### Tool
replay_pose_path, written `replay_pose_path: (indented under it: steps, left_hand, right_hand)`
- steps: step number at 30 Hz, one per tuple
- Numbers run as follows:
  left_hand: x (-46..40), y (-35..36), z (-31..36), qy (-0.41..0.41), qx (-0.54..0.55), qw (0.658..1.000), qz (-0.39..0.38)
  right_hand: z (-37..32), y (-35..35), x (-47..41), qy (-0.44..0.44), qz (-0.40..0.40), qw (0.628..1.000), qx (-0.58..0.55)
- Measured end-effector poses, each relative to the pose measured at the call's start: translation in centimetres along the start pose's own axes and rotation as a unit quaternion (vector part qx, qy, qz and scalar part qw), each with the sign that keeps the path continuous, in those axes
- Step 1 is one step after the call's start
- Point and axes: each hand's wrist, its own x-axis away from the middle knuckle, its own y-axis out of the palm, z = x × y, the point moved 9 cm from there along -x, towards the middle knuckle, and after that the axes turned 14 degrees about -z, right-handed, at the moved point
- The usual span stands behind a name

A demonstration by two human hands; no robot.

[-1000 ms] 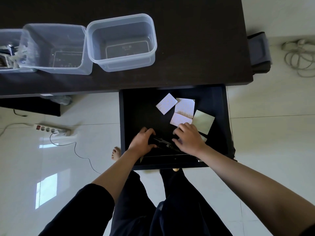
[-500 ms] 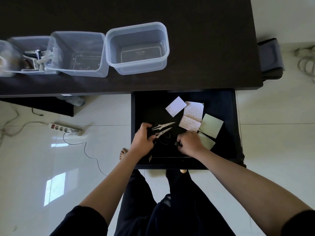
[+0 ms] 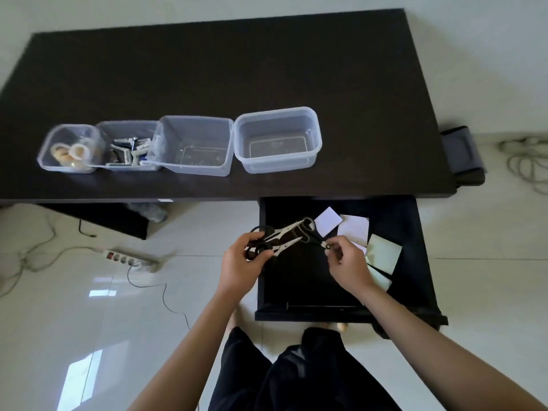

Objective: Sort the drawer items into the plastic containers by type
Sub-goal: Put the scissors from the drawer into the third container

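Note:
Above the left side of the open black drawer (image 3: pixel 308 314), my left hand (image 3: pixel 243 264) grips the black handles of a pair of scissors (image 3: pixel 284 235), blades apart and pointing right. My right hand (image 3: pixel 347 261) pinches the tip end of a second, dark pair of scissors (image 3: pixel 310 228). White notes (image 3: pixel 327 221) and green notes (image 3: pixel 384 253) lie in the drawer's right part. Four clear containers stand in a row on the dark table (image 3: pixel 207 69): tape rolls (image 3: pixel 69 149), small packs (image 3: pixel 130 148), and two empty ones (image 3: pixel 195 145) (image 3: pixel 277 140).
A white power strip (image 3: pixel 130 258) with cables lies on the tiled floor to the left of the drawer. A grey bag (image 3: pixel 462 155) hangs off the table's right end, with a coil of cable (image 3: pixel 527 164) beyond it. My legs are below the drawer.
Both hands have risen from the drawer floor, each with a pair of scissors. The view has tilted up, so the whole table and all the containers show.

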Motion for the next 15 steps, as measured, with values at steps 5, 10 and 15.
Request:
replay_pose_path:
  steps: [5, 10, 15]
  left_hand:
    - [-0.1, -5.3, 1.9, 0.047, 0.029, 0.998, 0.008]
    - [-0.6, -12.6, 3.7, 0.106, 0.029, 0.994, 0.026]
    - [-2.7, -20.3, 5.4, 0.148, -0.011, 0.989, 0.023]
  right_hand:
    - [-5.8, -0.5, 0.4, -0.066, 0.09, 0.994, 0.006]
    - [-12.9, 0.8, 0.0, -0.138, 0.136, 0.981, 0.027]
    - [-19.4, 3.1, -1.0, -0.184, 0.208, 0.96, 0.042]
